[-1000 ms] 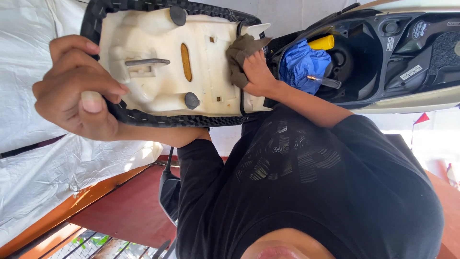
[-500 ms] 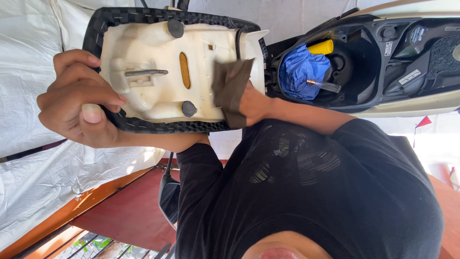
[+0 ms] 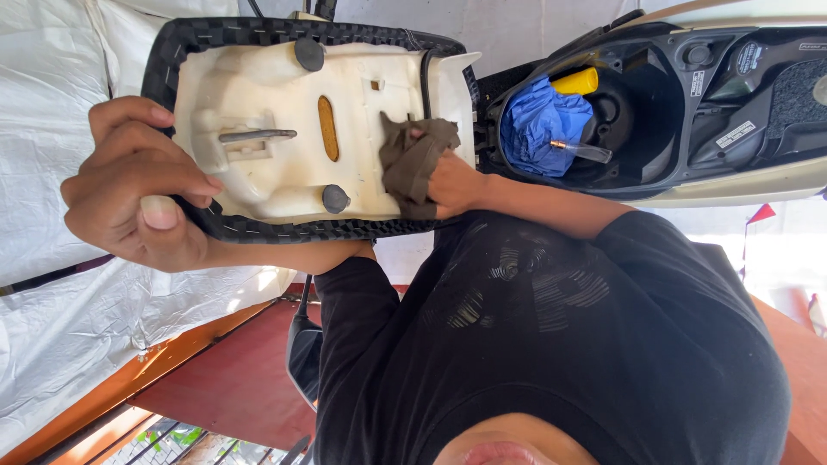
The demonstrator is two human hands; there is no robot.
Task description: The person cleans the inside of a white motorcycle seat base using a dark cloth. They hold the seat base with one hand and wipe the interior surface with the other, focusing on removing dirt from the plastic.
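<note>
Across the upper half of the frame, the raised scooter seat with its cream plastic underside and black textured rim (image 3: 276, 129) is lying lengthwise left to right. At left, one hand (image 3: 138, 185) is clamping the seat's rim, fingers curled over it. Right of centre, the other hand (image 3: 452, 182) is pressing a crumpled brown cloth (image 3: 413, 159) flat against the underside, beside the open storage bin (image 3: 655, 103) holding a blue bundle (image 3: 538, 125).

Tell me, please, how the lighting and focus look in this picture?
Head view: soft, even daylight with no hard shadows; the pale seat is bright yet detailed; the rag is sharp; the background at the right edge is blown out; the bin sits in shade; the bottom edge is blurred, too near the lens.
</note>
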